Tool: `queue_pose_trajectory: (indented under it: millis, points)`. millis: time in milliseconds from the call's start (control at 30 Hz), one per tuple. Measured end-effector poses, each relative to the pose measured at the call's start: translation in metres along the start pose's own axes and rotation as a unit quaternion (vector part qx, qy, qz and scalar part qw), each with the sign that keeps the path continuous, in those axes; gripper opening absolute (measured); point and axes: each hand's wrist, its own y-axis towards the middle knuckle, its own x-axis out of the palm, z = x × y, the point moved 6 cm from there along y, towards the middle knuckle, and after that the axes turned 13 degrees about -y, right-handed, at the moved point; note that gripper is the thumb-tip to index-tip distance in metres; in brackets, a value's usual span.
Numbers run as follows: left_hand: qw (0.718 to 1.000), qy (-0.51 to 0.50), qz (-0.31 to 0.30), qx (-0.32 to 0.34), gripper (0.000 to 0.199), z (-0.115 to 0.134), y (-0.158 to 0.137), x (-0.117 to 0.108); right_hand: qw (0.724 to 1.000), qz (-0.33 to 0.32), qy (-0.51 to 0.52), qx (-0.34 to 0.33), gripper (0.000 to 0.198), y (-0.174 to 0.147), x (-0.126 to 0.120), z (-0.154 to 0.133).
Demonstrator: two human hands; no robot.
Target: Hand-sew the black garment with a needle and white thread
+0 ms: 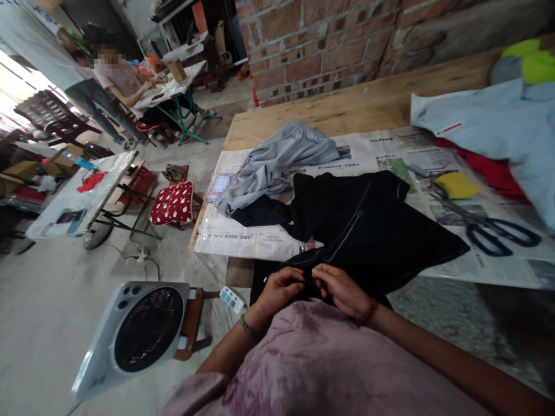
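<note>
Room behind, crowding in front

Passage is left along the table's far edge, barred toward the right corner by a pale shirt; the near edge is blocked by black cloth and scissors.

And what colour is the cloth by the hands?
The cloth is black, with thin pale lines; it shows best in the head view.

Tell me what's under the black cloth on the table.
Newspaper shows around the black cloth, spread over the wooden table, so it likely runs beneath. Anything else under the middle is covered and can't be seen.
</note>
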Motion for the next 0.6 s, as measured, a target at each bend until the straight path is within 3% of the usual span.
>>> queue_pose_trajectory:
  millis: [600]
  points:
    - [0.994, -0.086, 0.007, -0.071, 0.020, -0.011, 0.002, 0.001, 1.000, 0.003, 0.012, 0.015, 0.022, 0.001, -0.001, -0.003]
